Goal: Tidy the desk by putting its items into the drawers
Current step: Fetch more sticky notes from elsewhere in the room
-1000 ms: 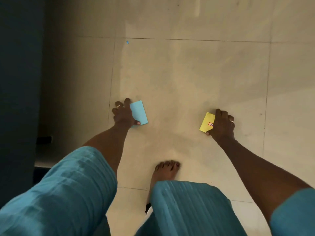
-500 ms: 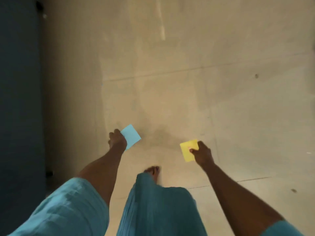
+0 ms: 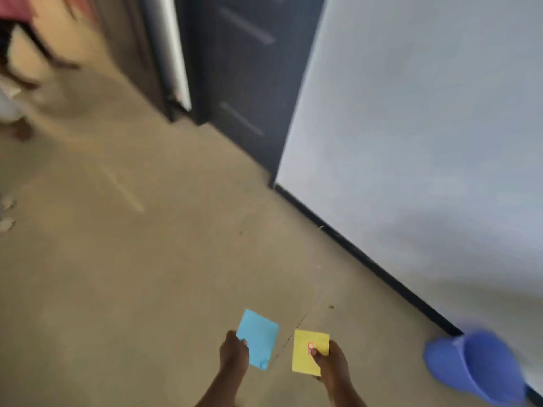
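Observation:
My left hand (image 3: 233,353) holds a light blue pad of sticky notes (image 3: 258,337) by its left edge, low in the middle of the view. Beside it, my right hand (image 3: 330,362) pinches a yellow pad of sticky notes (image 3: 305,349) with a small red label under the thumb. Both pads are lifted above the beige floor and sit a little apart. A dark drawer unit (image 3: 244,80) with long bar handles stands farther ahead at the top centre; its drawers look closed.
A pale wall (image 3: 426,127) with a dark skirting runs along the right. A blue bucket (image 3: 476,368) lies tilted at the lower right by the wall. Another person's legs (image 3: 17,69) are blurred at the upper left. A dark cabinet with a silver edge (image 3: 167,54) stands left of the drawers.
The pads were picked up off the floor and are now carried in the air, closer together. The view has swung up from the floor tiles towards the drawer unit and wall.

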Available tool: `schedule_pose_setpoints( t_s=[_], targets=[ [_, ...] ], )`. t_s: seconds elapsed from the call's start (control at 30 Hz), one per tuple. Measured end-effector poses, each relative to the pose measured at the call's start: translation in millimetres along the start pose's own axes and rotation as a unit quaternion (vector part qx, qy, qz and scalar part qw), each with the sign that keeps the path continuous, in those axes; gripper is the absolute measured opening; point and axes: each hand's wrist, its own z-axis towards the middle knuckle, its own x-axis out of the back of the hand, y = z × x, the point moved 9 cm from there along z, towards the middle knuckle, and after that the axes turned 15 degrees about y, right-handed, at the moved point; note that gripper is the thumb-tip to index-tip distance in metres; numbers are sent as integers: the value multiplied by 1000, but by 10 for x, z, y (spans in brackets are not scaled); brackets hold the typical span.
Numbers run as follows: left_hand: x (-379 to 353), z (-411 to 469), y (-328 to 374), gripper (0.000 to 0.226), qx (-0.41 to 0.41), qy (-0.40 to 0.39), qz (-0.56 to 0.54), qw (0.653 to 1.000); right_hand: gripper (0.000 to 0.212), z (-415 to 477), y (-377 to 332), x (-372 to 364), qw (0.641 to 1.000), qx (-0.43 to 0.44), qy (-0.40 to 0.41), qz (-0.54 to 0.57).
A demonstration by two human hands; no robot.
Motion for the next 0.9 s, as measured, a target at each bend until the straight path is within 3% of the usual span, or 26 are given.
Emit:
schedule_pose_setpoints(
  t_s=[0.17,0.33,0.5,0.73,0.9],
  targets=[
    [-475,-1003,1166,22,-114,-89,31,989,15,-62,-226,1312,988,-40,94,117],
    [-1030,-1969,2039,27,-213,-147,67,964,28,16,-134,2475,956,-74,168,230],
    [-2042,-3092,2648,27,-310,-211,95,922,13,111,74,3787,909,-81,263,314],
    [-3919,-4754,2792,28,-404,-305,170,846,12,481,732,5507,844,-105,376,367],
    [-4414,-6272,2652,15,-417,-415,166,791,16,446,1076,6616,796,-113,462,374]
  ],
)
